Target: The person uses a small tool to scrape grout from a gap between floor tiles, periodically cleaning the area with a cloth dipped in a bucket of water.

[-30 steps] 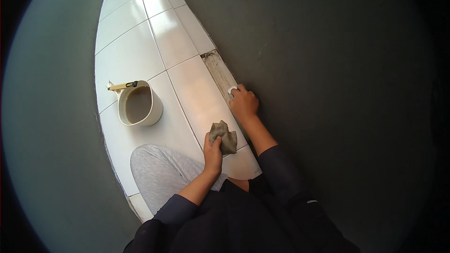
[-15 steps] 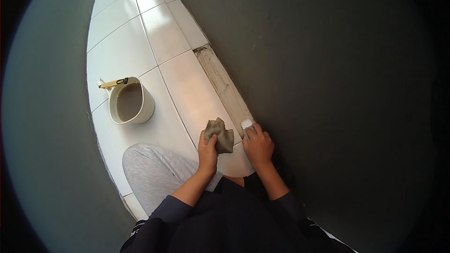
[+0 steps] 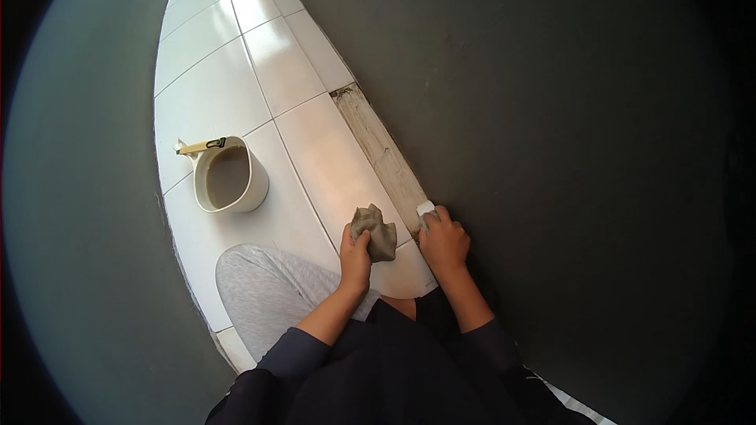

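Observation:
Pinched between the thumb and fingers of my left hand [image 3: 356, 258] is a crumpled grey-brown cloth [image 3: 376, 234], held above the white tiles. To its right, my right hand [image 3: 445, 241] is closed around a small white block [image 3: 426, 208] with a greyish lower part, perhaps a sponge; my fingers hide most of it. This hand is at the near end of a bare, rough strip [image 3: 382, 153] where a tile is absent along the wall. Whether the white block touches the strip, I cannot tell.
On the tiles [image 3: 213, 71] at the left stands a white container [image 3: 253, 193] of murky brown water [image 3: 228, 175]. A tan-handled tool [image 3: 201, 147], perhaps a cutter, rests across its rim. Grey walls [image 3: 551, 110] rise on both sides. My grey-clad knee [image 3: 264, 275] is bent near the container.
The whole view has shifted slightly, so everything sits a little lower and farther right. Both hands keep their grips on the cloth and the white block.

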A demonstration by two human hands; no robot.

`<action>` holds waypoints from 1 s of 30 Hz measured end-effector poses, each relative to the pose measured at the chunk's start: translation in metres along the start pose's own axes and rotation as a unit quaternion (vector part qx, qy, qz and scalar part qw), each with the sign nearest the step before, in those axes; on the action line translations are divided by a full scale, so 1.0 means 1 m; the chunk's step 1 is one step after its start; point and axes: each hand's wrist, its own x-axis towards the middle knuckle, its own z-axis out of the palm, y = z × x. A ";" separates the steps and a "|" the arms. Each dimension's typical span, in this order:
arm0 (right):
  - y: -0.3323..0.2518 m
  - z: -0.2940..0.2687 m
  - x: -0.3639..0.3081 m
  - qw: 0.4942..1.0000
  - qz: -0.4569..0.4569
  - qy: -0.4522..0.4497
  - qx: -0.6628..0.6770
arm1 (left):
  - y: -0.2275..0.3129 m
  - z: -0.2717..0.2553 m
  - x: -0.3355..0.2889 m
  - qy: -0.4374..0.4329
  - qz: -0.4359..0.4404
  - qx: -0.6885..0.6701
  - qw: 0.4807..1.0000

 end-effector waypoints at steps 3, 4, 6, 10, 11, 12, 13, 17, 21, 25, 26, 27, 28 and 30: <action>0.008 0.002 -0.024 0.999 0.016 0.032 0.023 | 0.004 0.003 -0.004 -0.025 0.000 0.009 1.000; 0.006 0.004 -0.021 0.999 0.017 0.026 0.021 | 0.001 0.003 -0.003 -0.023 -0.006 0.008 1.000; -0.003 0.006 -0.006 0.999 -0.006 0.037 0.019 | -0.006 0.000 -0.003 -0.039 0.013 0.016 0.999; -0.020 0.016 0.055 0.998 -0.018 0.060 0.017 | -0.016 0.004 0.001 -0.057 0.014 0.001 0.998; -0.031 0.021 0.070 0.998 -0.015 0.055 0.006 | -0.016 0.001 0.002 -0.052 0.018 0.006 0.998; -0.035 0.023 0.078 0.999 -0.009 0.049 -0.009 | -0.012 0.003 0.002 -0.048 0.020 0.007 0.999; -0.035 0.023 0.082 0.999 -0.007 0.053 -0.009 | -0.009 0.004 0.001 -0.052 0.023 0.008 0.998; -0.029 0.019 0.070 0.999 -0.009 0.048 0.005 | 0.000 0.002 0.003 -0.019 0.013 0.010 1.000; -0.005 0.004 0.004 0.999 0.012 0.024 0.019 | 0.002 0.000 0.002 -0.018 0.009 0.017 1.000; 0.003 0.005 -0.022 0.998 0.021 0.043 0.045 | 0.000 0.004 -0.003 -0.030 0.009 -0.008 0.999; 0.002 0.006 -0.020 0.998 0.029 0.032 0.042 | 0.002 0.004 -0.004 -0.032 -0.002 -0.006 0.999; 0.001 0.007 -0.014 0.998 0.031 0.029 0.039 | 0.004 0.006 -0.005 -0.034 -0.012 -0.003 0.999; -0.004 0.009 -0.001 0.998 0.023 0.036 0.037 | 0.004 0.007 -0.005 -0.034 -0.016 -0.003 0.999; -0.015 0.013 0.026 0.998 0.017 0.041 0.035 | 0.003 0.008 -0.005 -0.030 -0.005 -0.006 1.000</action>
